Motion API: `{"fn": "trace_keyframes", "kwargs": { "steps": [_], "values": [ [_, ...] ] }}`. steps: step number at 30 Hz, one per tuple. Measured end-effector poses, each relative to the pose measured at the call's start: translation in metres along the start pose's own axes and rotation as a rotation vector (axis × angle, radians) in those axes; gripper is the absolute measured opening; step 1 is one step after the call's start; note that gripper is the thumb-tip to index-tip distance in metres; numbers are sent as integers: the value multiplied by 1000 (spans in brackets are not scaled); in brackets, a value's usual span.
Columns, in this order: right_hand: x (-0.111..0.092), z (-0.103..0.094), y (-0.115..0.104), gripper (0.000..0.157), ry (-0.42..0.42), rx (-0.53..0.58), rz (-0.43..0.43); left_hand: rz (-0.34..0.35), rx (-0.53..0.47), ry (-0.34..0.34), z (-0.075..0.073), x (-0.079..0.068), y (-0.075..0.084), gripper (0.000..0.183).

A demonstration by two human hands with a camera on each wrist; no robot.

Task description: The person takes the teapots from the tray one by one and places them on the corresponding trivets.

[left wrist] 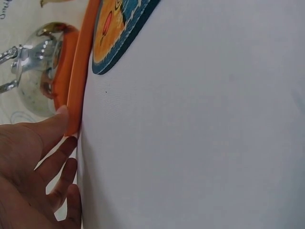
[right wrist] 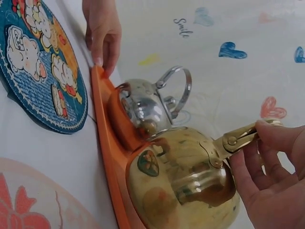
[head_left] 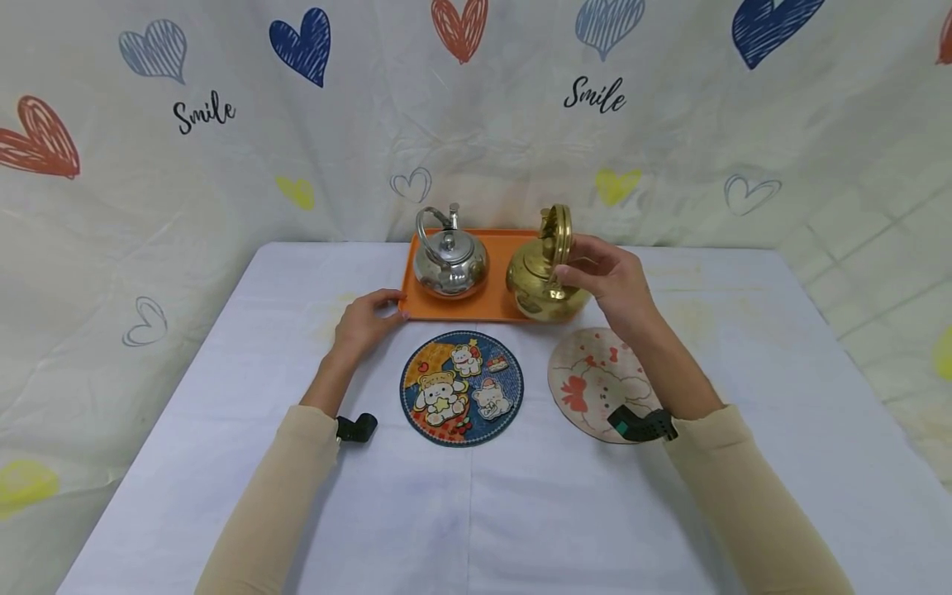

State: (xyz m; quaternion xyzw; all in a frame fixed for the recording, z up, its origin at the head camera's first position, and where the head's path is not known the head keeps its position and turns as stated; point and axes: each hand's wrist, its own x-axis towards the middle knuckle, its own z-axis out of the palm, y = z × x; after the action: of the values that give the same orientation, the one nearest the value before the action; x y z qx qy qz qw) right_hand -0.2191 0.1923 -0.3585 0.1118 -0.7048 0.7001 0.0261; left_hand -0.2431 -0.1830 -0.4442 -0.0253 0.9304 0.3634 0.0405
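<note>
While the left hand (head_left: 364, 324) pinches the front left corner of the orange tray (head_left: 494, 307) between thumb and forefinger, its other fingers lie slightly spread beside it; a black wrist camera (head_left: 359, 427) sticks out at the cuff. On the tray's left half sits the silver kettle (head_left: 449, 271), handle raised. Just in front of the tray, well clear of both hands, lies a dark blue round mat (head_left: 461, 388) with cartoon animals. A narrow gap parts the silver kettle from the gold kettle (head_left: 546, 291), which is at the tray's right end and covers part of it; whether its base touches the tray, I cannot tell. The right hand (head_left: 616, 285) pinches the gold kettle's upright handle between thumb and bent fingers. Below, the right forearm and another wrist camera (head_left: 643, 425) block part of a pale pink round mat (head_left: 583, 397). Everything lies on a table under a white cloth (head_left: 416, 521), creased down the middle and faintly stained yellow. Behind hangs a pale curtain (head_left: 506, 124) printed with red, blue and yellow hearts and "Smile" twice.
</note>
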Motion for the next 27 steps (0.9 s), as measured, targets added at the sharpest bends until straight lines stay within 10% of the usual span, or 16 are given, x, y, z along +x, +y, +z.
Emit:
{"fn": "trace_keyframes", "kwargs": {
  "steps": [27],
  "values": [
    [-30, -11, -20, 37, -14, -10, -31, 3, 2, 4, 1, -1, -2, 42]
  ]
}}
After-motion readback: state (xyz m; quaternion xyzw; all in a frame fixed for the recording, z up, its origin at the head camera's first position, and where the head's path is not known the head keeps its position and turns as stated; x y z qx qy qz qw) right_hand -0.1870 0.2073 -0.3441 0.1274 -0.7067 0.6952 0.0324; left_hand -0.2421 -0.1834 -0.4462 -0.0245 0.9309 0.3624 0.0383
